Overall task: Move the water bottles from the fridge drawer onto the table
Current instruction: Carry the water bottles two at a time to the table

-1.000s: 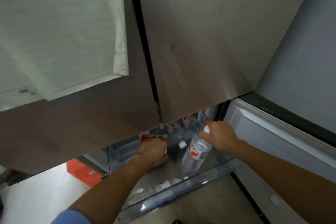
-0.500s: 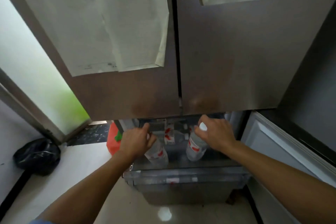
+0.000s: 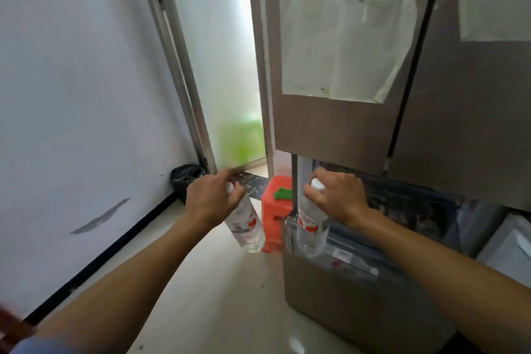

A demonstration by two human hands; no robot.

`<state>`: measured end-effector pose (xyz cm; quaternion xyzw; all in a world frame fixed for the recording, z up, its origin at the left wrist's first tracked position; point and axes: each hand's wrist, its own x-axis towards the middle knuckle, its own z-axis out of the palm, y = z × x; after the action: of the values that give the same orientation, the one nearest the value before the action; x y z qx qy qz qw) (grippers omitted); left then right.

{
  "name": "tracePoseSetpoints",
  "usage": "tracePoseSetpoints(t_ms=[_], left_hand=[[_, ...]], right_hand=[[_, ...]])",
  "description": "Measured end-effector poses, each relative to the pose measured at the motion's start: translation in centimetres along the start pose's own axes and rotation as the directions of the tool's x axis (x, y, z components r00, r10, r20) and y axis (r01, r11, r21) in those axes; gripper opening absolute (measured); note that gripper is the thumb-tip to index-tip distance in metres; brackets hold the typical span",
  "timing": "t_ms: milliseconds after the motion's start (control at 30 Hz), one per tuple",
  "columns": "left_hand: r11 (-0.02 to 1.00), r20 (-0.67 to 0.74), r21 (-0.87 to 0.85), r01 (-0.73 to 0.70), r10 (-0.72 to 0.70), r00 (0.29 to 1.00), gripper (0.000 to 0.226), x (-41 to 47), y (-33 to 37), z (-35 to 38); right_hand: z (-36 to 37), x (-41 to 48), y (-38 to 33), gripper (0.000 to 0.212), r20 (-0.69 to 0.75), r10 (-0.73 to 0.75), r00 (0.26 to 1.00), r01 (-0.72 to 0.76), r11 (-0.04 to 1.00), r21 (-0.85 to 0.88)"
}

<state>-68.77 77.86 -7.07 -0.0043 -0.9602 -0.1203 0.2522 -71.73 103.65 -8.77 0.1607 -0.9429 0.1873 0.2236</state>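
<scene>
The fridge (image 3: 359, 129) fills the right side in front of you, upper doors shut, a sheet of paper (image 3: 344, 43) taped to the left one. Below it the fridge drawer (image 3: 359, 273) stands pulled out over the pale floor (image 3: 230, 296). To your left runs a white wall (image 3: 71, 80), with a frosted door (image 3: 215, 52) beside the fridge. An orange stool (image 3: 275, 215) sits on the floor just left of the drawer, and a black bag (image 3: 185, 178) lies in the corner by the wall. Your left hand (image 3: 211, 200) is wrapped tight round the neck of one water bottle (image 3: 247, 227), hanging tilted above the floor, clear of the drawer. Your right hand (image 3: 337, 197) is clamped on the neck of the second bottle (image 3: 311, 227), upright over the drawer's left front corner, white cap (image 3: 317, 184) showing.
</scene>
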Motion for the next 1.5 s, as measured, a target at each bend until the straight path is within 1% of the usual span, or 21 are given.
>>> tracePoseSetpoints(t_ms=[133, 200, 367, 500, 633, 733, 900, 1000, 1067, 1133, 1200, 1300, 1400, 1500], left_hand=[[0.982, 0.071, 0.093, 0.163, -0.170, 0.983, 0.026, -6.0, -8.5, -3.9], [0.966, 0.079, 0.124, 0.228, -0.239, 0.968, 0.026, -9.5, -12.9, -6.4], [0.900, 0.063, 0.246, 0.360, -0.386, 0.920, 0.028, -19.3, -24.2, -13.4], [0.816, 0.009, 0.337, 0.469, -0.501, 0.865, 0.028, -26.6, -32.7, -19.2], [0.727, -0.014, 0.375, 0.575, -0.615, 0.788, 0.025, -33.8, -39.2, -24.5], [0.645, -0.043, 0.394, 0.655, -0.699, 0.714, 0.025, -38.2, -43.5, -27.9], [0.487, -0.118, 0.370, 0.791, -0.820, 0.560, 0.029, -44.8, -49.6, -30.9], [0.388, -0.139, 0.355, 0.851, -0.878, 0.458, 0.025, -47.6, -54.1, -32.1], [0.340, -0.156, 0.324, 0.883, -0.901, 0.405, 0.023, -48.8, -57.7, -33.2], [0.289, -0.171, 0.315, 0.904, -0.919, 0.354, 0.022, -49.6, -60.9, -34.4], [0.250, -0.199, 0.318, 0.915, -0.926, 0.322, 0.023, -50.2, -63.8, -35.7], [0.198, -0.255, 0.285, 0.938, -0.928, 0.273, 0.024, -51.4, -68.2, -37.9], [0.137, -0.301, 0.293, 0.946, -0.926, 0.227, 0.023, -52.9, -71.7, -39.9], [0.105, -0.311, 0.300, 0.948, -0.929, 0.201, 0.021, -54.6, -75.8, -41.7]], right_hand=[[4.2, -1.3, -8.5, 0.032, 0.093, -0.179, 0.979, 0.177, 0.984, 0.032], [6.2, -1.6, -13.5, 0.031, 0.144, -0.244, 0.959, 0.237, 0.969, 0.068], [11.3, -3.6, -27.9, 0.037, 0.228, -0.383, 0.895, 0.354, 0.922, 0.158], [15.0, -6.2, -40.1, 0.033, 0.273, -0.495, 0.825, 0.426, 0.862, 0.275], [18.5, -9.0, -50.6, 0.034, 0.333, -0.577, 0.746, 0.456, 0.806, 0.377], [20.2, -10.2, -58.5, 0.035, 0.332, -0.663, 0.671, 0.531, 0.742, 0.408], [24.3, -12.3, -69.6, 0.032, 0.315, -0.816, 0.485, 0.666, 0.578, 0.471], [27.9, -13.0, -76.3, 0.034, 0.284, -0.878, 0.384, 0.713, 0.478, 0.513], [30.3, -13.1, -81.2, 0.036, 0.260, -0.913, 0.313, 0.737, 0.406, 0.540], [32.2, -13.0, -86.1, 0.035, 0.255, -0.932, 0.258, 0.751, 0.360, 0.554], [33.9, -13.0, -90.7, 0.036, 0.251, -0.943, 0.218, 0.765, 0.325, 0.556], [35.6, -13.0, -97.5, 0.037, 0.218, -0.959, 0.179, 0.780, 0.274, 0.563], [36.8, -13.4, -103.2, 0.034, 0.228, -0.967, 0.116, 0.781, 0.230, 0.580], [38.6, -14.2, -108.6, 0.035, 0.242, -0.966, 0.096, 0.777, 0.224, 0.588]])
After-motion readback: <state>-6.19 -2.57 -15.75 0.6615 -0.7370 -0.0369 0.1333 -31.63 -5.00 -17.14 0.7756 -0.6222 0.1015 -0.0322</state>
